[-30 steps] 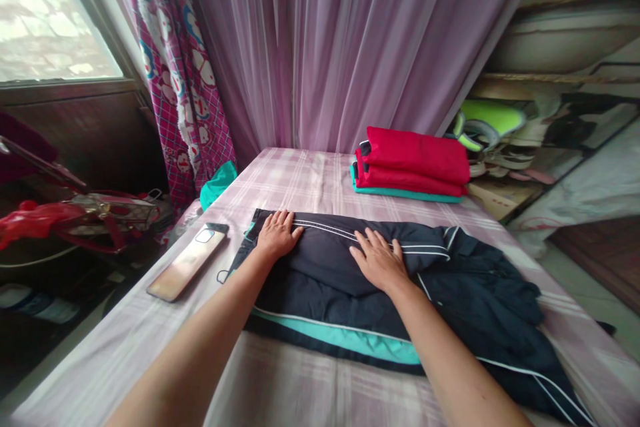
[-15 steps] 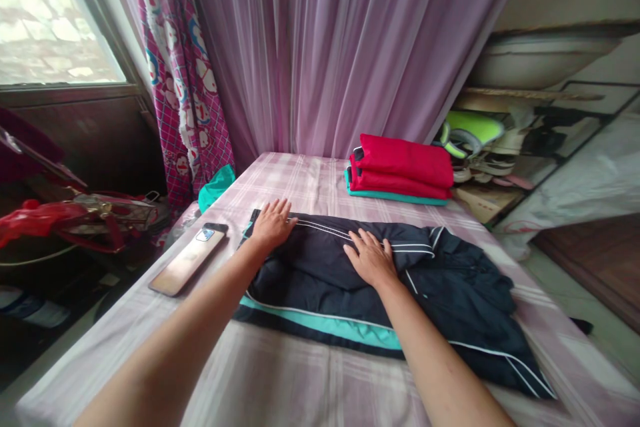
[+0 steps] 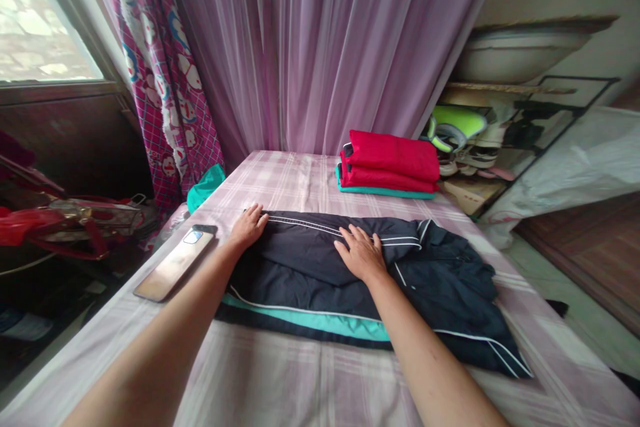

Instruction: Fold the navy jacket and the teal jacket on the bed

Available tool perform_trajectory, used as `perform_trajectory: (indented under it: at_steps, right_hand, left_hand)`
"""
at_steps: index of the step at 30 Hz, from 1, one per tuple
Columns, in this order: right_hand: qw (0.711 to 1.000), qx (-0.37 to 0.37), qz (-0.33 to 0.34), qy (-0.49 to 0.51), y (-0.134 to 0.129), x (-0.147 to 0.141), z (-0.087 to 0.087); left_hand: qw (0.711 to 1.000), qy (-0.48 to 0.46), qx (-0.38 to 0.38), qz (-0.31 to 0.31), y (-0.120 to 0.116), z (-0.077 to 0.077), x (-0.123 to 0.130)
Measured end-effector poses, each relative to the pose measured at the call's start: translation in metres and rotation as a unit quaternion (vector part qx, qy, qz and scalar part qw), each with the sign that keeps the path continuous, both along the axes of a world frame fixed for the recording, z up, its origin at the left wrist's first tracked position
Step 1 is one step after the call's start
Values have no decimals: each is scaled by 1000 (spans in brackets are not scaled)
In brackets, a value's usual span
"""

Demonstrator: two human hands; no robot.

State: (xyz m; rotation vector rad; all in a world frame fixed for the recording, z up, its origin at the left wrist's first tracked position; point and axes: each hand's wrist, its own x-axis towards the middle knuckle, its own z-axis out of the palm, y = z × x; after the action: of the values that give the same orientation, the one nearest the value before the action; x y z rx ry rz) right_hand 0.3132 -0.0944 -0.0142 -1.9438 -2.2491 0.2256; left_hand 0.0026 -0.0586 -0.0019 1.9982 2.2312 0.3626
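A dark navy sports jacket [image 3: 310,263] with white piping and a teal strip lies partly folded across the table. One piped section runs sideways along its far edge. At the jacket's far left corner rests my left hand [image 3: 249,227], palm down, fingers stretched out. My right hand [image 3: 362,255] lies flat near the middle of the far edge, its fingers spread over the white lines. Neither hand grips the cloth. Right of my right hand, the jacket's fabric is bunched and wrinkled.
A phone [image 3: 176,264] lies left of the jacket. Folded red and teal clothes [image 3: 393,163] are stacked at the back right. The checked tablecloth [image 3: 280,180] covers the table. Beyond it hang purple curtains [image 3: 310,47]; a shelf with shoes [image 3: 475,159] stands to the right.
My left hand has slid a little left to the jacket's corner. My right hand stays at nearly the same place on the cloth. The camera view has turned slightly right.
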Motion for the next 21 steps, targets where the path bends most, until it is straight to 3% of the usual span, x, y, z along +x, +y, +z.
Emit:
perform_trajectory:
  at_steps: [8, 13, 21]
  right_hand:
    - [1000, 28, 2, 13, 1, 1, -3]
    - [989, 129, -15, 69, -5, 11, -5]
    - [955, 253, -36, 153, -24, 80, 5]
  left_hand:
    - [995, 3, -21, 98, -33, 6, -31]
    - [990, 19, -79, 118, -45, 13, -42]
    - [975, -6, -166, 146, -26, 19, -52]
